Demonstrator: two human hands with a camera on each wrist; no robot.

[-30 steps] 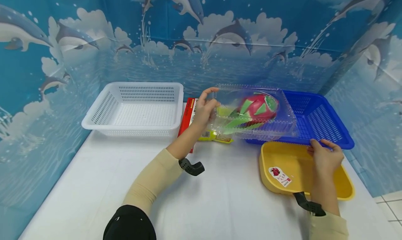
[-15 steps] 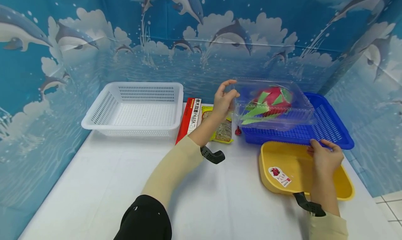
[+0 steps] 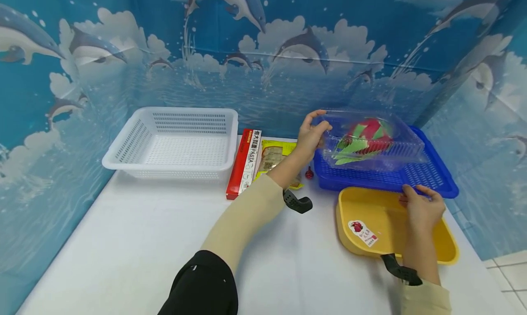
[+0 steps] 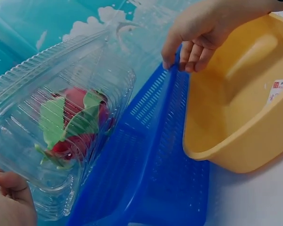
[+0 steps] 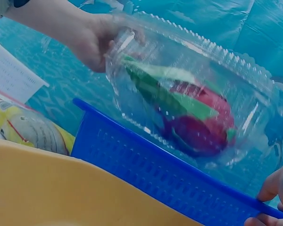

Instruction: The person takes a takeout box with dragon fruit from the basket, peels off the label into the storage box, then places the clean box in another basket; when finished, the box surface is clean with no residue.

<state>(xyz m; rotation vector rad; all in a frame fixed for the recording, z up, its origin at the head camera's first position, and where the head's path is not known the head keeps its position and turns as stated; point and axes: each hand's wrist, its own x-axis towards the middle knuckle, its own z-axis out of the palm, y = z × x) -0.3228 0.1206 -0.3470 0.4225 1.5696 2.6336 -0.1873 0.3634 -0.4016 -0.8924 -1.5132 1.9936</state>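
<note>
My left hand (image 3: 311,135) grips the left end of a clear plastic box (image 3: 411,144). Inside the box lies a red dragon fruit (image 3: 372,134) with green leafy scales, seen through the plastic. Box and fruit hang over the blue basket (image 3: 438,171), slightly tilted; whether the box touches the basket I cannot tell. At the basket's near rim, my right hand (image 3: 423,209) pinches the edge between thumb and fingers, as the left wrist view shows with the right hand (image 4: 195,40) on the blue rim.
A yellow tub (image 3: 346,235) with a fruit sticker stands in front of the blue basket, under my right forearm. To the left are a yellow food packet (image 3: 271,157), a red pasta box (image 3: 243,166), a small red object (image 3: 309,172) and a white basket (image 3: 169,168).
My left hand has carried the clear box with the dragon fruit rightward, from above the yellow packet to over the blue basket, and slightly down lately. The right hand keeps its place at the rim.
</note>
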